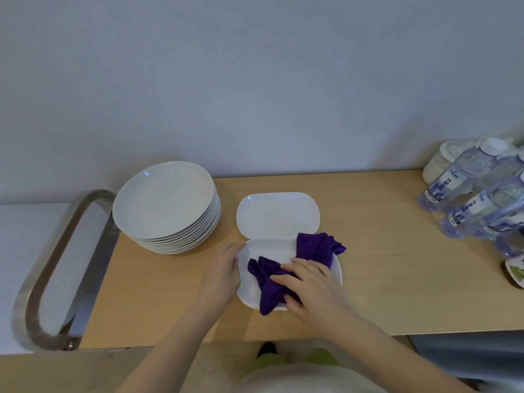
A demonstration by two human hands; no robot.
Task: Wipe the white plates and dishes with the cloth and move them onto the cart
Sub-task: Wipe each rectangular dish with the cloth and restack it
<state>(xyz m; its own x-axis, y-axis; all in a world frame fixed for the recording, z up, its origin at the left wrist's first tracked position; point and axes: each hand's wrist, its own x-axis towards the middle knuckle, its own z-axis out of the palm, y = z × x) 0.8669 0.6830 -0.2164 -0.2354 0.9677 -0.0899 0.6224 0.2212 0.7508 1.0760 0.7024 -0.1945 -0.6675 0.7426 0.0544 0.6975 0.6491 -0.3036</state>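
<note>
A white oblong dish lies on the wooden table in front of me. My left hand holds its left rim, thumb over the edge. A purple cloth is spread across the dish, one end bunched at the dish's far right corner. My right hand presses on the cloth with fingers spread and slightly bent, thumb tucked against the fabric. A second white oblong dish lies just behind the first. To the left stands a stack of several round white plates.
A metal cart handle curves at the table's left end, beside a white surface. Several water bottles and a white lidded pot crowd the right end, with a small packet near them. A wall runs behind the wooden table.
</note>
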